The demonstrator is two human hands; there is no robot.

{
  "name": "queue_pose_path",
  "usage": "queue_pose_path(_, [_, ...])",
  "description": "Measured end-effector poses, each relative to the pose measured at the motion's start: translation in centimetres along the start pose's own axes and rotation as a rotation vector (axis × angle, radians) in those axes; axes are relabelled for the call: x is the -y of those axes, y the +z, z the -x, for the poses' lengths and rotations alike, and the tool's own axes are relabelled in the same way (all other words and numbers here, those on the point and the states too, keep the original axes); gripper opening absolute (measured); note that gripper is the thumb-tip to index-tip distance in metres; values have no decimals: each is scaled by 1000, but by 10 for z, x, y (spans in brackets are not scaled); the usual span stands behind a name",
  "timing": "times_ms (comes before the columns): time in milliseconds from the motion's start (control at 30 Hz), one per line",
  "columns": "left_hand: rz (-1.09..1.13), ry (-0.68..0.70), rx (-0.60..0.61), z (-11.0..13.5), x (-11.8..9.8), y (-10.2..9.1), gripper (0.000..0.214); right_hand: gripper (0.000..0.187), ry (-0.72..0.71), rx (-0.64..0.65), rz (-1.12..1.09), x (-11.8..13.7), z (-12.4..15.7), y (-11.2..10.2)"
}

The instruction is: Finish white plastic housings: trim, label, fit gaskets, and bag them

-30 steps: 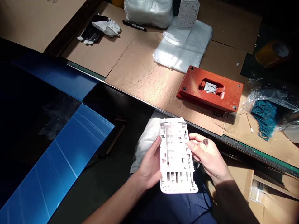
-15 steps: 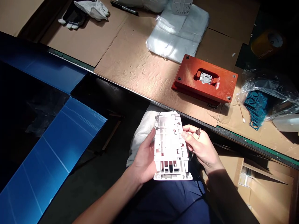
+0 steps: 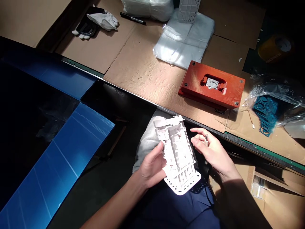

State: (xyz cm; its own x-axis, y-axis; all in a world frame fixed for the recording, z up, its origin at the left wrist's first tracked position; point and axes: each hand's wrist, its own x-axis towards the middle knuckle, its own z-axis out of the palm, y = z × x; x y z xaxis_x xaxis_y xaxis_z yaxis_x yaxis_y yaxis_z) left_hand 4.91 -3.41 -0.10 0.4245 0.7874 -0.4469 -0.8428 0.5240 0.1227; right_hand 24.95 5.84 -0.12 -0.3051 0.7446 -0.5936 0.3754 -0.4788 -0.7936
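Note:
A white ribbed plastic housing [image 3: 179, 149], with a slotted end plate towards me, is tilted above my lap. My left hand [image 3: 152, 167] grips it along its left side, thumb on the near edge and fingers partly hidden behind it. Just to the right of the housing, and apart from it, is my right hand [image 3: 212, 152]. A small thin tool [image 3: 206, 141], with a dark metallic part and a pale shaft, is tucked in its curled fingers; its exact kind cannot be made out. Thumb and index finger of that hand are slightly apart.
On the cardboard-covered bench sit a red fixture block [image 3: 197, 79] with a grey part, stacked clear plastic bags [image 3: 181, 47], a marker [image 3: 132, 18], white gloves [image 3: 105, 20], blue parts [image 3: 265, 114] and a cotton swab [image 3: 251, 121]. A blue bin [image 3: 71, 143] stands left.
The housing has turned and tipped in my left hand, now showing its inner ribs and slotted end plate. My right hand has come off its right side. The view has shifted slightly.

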Motion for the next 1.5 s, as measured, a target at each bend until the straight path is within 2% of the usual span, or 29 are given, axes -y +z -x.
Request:
queue_pose_path(100, [-215,110,-45,4,0,-4,70,65,-9,-64,293,-3,5,-15])
queue_pose_path(200, [-556,286,-94,4,-4,3,85,63,-9,-116,539,-6,15,-28])
queue_pose_path(267, [-748,371,-99,3,-7,9,91,57,-5,-133,637,-7,21,-33])
queue_pose_path(367, [-834,448,-44,-1,-6,13,91,50,-15,-123,688,-8,25,-39])
queue_pose_path(533, [-844,506,-42,-4,2,11,92,46,-59,-111,684,-12,24,-43])
queue_pose_path(767, [-818,444,-25,-1,-2,15,90,37,-57,-94,634,-9,23,-40])
queue_pose_path(967, [-784,449,-50,2,-7,22,84,39,-24,-65,551,-9,23,-39])
queue_pose_path(1067, [-728,496,-110,4,-4,13,82,39,-23,-69,514,-9,25,-37])
queue_pose_path(1200, [-501,573,-223,7,-2,-3,55,48,-66,-53,331,-5,31,-30])
queue_pose_path(1300, [-365,633,-317,6,-8,2,74,47,-165,-63,341,6,37,-25])
queue_pose_path(1433, [-326,840,-448,6,-13,15,92,35,-440,-25,638,31,48,-16])
queue_pose_path(1500, [-393,863,-501,11,-10,12,98,33,-558,-14,771,46,54,-11])
